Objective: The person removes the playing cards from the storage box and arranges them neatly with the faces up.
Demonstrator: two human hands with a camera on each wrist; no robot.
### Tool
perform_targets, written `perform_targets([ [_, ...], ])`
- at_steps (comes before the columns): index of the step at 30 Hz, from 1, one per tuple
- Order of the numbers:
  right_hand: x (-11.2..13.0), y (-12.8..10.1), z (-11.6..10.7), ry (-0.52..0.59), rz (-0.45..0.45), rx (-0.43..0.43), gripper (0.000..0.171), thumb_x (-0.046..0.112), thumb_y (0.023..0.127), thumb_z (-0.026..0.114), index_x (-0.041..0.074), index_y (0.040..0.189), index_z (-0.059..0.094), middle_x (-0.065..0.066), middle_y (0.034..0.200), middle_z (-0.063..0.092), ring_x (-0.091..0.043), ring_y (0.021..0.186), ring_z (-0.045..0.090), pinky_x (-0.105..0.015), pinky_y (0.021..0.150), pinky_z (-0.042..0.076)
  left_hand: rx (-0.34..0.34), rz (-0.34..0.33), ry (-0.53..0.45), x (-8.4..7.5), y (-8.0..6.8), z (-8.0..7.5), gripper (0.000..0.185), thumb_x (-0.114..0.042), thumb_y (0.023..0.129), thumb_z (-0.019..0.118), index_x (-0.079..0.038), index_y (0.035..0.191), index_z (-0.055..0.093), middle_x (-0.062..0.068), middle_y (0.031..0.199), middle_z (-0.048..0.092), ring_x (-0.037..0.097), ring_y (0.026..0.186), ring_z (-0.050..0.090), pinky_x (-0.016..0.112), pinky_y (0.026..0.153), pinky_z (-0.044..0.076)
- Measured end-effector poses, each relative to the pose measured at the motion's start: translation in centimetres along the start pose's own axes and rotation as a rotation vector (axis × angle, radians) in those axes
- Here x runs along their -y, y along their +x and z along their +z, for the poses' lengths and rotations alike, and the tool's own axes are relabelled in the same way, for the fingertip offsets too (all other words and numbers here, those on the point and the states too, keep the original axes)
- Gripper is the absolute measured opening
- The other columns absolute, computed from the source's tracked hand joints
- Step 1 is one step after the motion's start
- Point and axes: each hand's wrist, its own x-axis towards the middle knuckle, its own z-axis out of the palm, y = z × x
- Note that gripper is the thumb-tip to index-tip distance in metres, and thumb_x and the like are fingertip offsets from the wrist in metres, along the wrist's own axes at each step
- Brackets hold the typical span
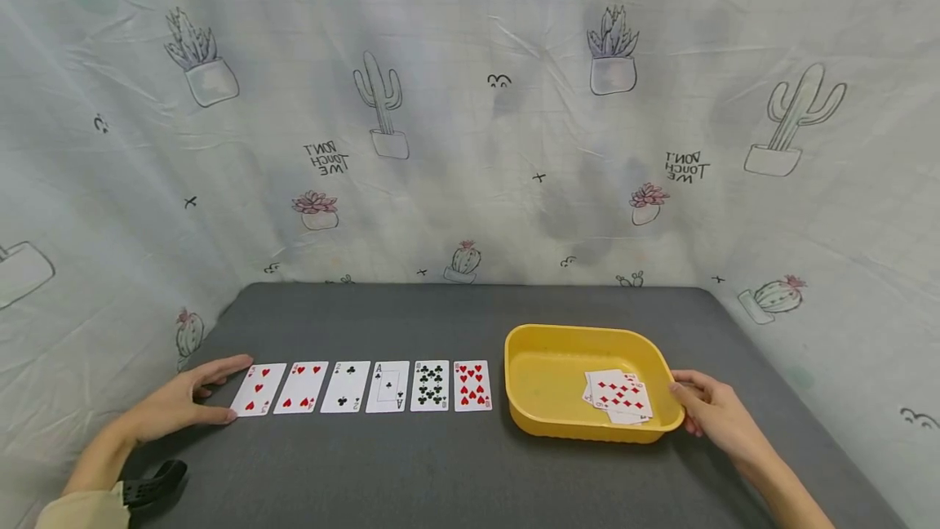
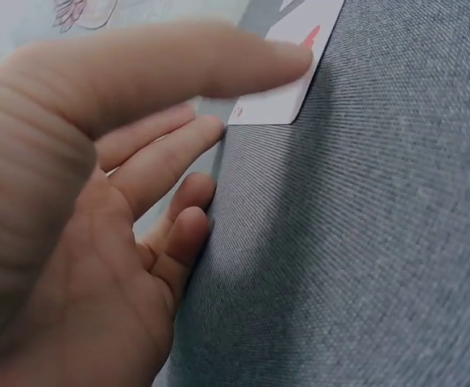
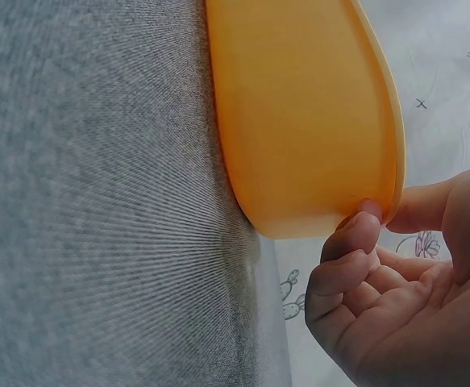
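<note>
The backdrop cloth (image 1: 470, 104) carries the words "DON'T TOUCH ME" printed mirror-reversed, once at about ten o'clock from the table's middle (image 1: 326, 157) and once at about two o'clock (image 1: 686, 166). In the row of six cards (image 1: 363, 387) on the table, the ace of clubs (image 1: 387, 386) shows a readable "A" in its corners. The other cards' corner marks are too small to read.

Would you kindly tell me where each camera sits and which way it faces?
Head: looks forward and down at the table, six-card row, tray, both hands.
Left wrist: along the left hand to the end card.
Right wrist: past the right hand at the tray rim.
Wrist views share only the table.
</note>
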Motion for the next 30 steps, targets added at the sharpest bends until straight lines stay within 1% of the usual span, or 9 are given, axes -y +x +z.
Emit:
perform_targets([
  [4,0.1,-0.1,0.0,0.006,0.003,0.001,0.050,0.025,0.103,0.054,-0.010,0.137,0.044,-0.012,0.077,0.059,-0.019,0.059,0.052,-0.031,0.054,0.047,-0.032,-0.033,-0.012,-0.4,-0.2,-0.1,0.076,-0.026,0.086,0.078,-0.008,0.149,0.040,0.018,0.147,0.042,0.001,0.114,0.046,0.030,0.083,0.047],
  [9,0.2,-0.1,0.0,0.008,0.014,0.005,0.052,0.028,0.103,0.055,-0.009,0.138,0.043,-0.012,0.076,0.058,-0.019,0.059,0.052,-0.032,0.055,0.047,-0.104,-0.048,-0.047,-2.1,-0.3,0.2,0.068,-0.027,0.092,0.073,-0.010,0.149,0.041,0.015,0.146,0.045,0.007,0.114,0.049,0.026,0.081,0.048],
  [15,0.1,0.1,0.0,0.013,0.013,0.008,0.052,0.027,0.103,0.055,-0.009,0.138,0.043,-0.012,0.076,0.058,-0.019,0.059,0.052,-0.032,0.055,0.047,-0.283,-0.022,-0.011,-5.6,0.4,1.2,0.061,-0.031,0.093,0.070,-0.014,0.146,0.046,0.012,0.139,0.052,0.006,0.110,0.049,0.021,0.078,0.048],
  [17,0.1,0.1,0.0,0.013,0.009,0.010,0.051,0.027,0.103,0.055,-0.009,0.138,0.043,-0.012,0.077,0.058,-0.019,0.059,0.051,-0.032,0.054,0.047,-0.353,0.003,0.004,-7.1,0.9,1.8,0.058,-0.031,0.093,0.071,-0.015,0.144,0.049,0.010,0.136,0.054,0.005,0.108,0.049,0.019,0.078,0.046],
  [20,0.3,0.0,0.0,0.011,0.001,0.008,0.050,0.025,0.103,0.055,-0.010,0.138,0.043,-0.012,0.077,0.058,-0.020,0.059,0.052,-0.032,0.054,0.047,-0.416,0.067,0.004,-9.6,1.8,3.0,0.054,-0.028,0.092,0.072,-0.017,0.141,0.053,0.006,0.132,0.057,0.012,0.107,0.050,0.017,0.081,0.044],
  [23,0.5,-0.1,-0.1,0.004,0.000,0.007,0.050,0.025,0.103,0.054,-0.010,0.138,0.043,-0.012,0.078,0.059,-0.020,0.059,0.052,-0.031,0.054,0.047,-0.423,0.109,-0.019,-12.4,3.0,4.4,0.052,-0.027,0.091,0.074,-0.022,0.139,0.055,-0.003,0.130,0.058,0.015,0.109,0.051,0.021,0.084,0.045],
  [25,0.6,-0.2,-0.1,-0.002,0.005,0.004,0.050,0.025,0.103,0.054,-0.010,0.138,0.043,-0.012,0.078,0.059,-0.020,0.060,0.052,-0.031,0.054,0.047,-0.409,0.156,-0.041,-14.6,4.0,5.5,0.051,-0.026,0.091,0.074,-0.023,0.138,0.056,-0.006,0.130,0.058,0.014,0.109,0.052,0.026,0.086,0.047],
  [28,0.7,-0.3,-0.2,-0.010,0.013,0.001,0.050,0.024,0.103,0.054,-0.010,0.138,0.043,-0.012,0.078,0.060,-0.020,0.060,0.052,-0.031,0.054,0.047,-0.371,0.210,-0.090,-18.1,5.4,7.7,0.049,-0.029,0.089,0.075,-0.026,0.135,0.058,-0.010,0.128,0.059,0.010,0.109,0.054,0.031,0.087,0.048],
  [30,0.7,-0.3,-0.2,-0.012,0.014,0.000,0.049,0.023,0.103,0.053,-0.010,0.138,0.043,-0.012,0.079,0.060,-0.020,0.060,0.052,-0.030,0.054,0.047,-0.322,0.261,-0.126,-20.6,6.3,9.4,0.049,-0.031,0.089,0.075,-0.025,0.135,0.058,-0.010,0.129,0.059,0.012,0.109,0.054,0.036,0.088,0.049],
])
